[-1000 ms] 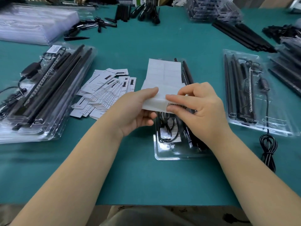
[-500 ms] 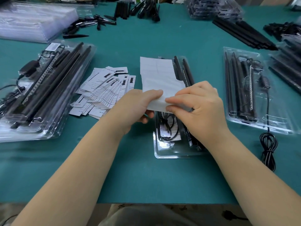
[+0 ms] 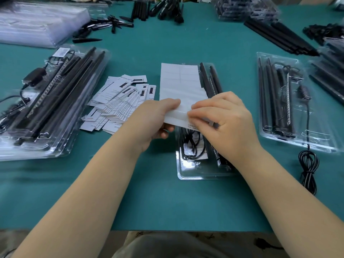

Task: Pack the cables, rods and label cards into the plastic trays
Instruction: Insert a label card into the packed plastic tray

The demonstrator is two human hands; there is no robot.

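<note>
A clear plastic tray (image 3: pixel 197 175) lies in the middle of the green table with black rods (image 3: pixel 210 81) along its right side and a coiled black cable (image 3: pixel 191 146) at its near end. Over its left part lies a long white label sheet (image 3: pixel 181 84). My left hand (image 3: pixel 158 120) holds the sheet's near edge, thumb on top. My right hand (image 3: pixel 223 121) pinches at a label on that same edge, fingers curled. A fanned pile of label cards (image 3: pixel 121 103) lies to the left.
A stack of packed trays (image 3: pixel 46 101) sits at the left, another filled tray (image 3: pixel 290 101) at the right with a bundled cable (image 3: pixel 308 168) hanging off it. Loose black rods (image 3: pixel 279 37) and spikes (image 3: pixel 104 27) lie at the back, beside a stack of clear trays (image 3: pixel 37 21).
The label sheet has shifted leftward, uncovering the rods in the tray. Both hands stay at its near edge, the right fingers working along it.
</note>
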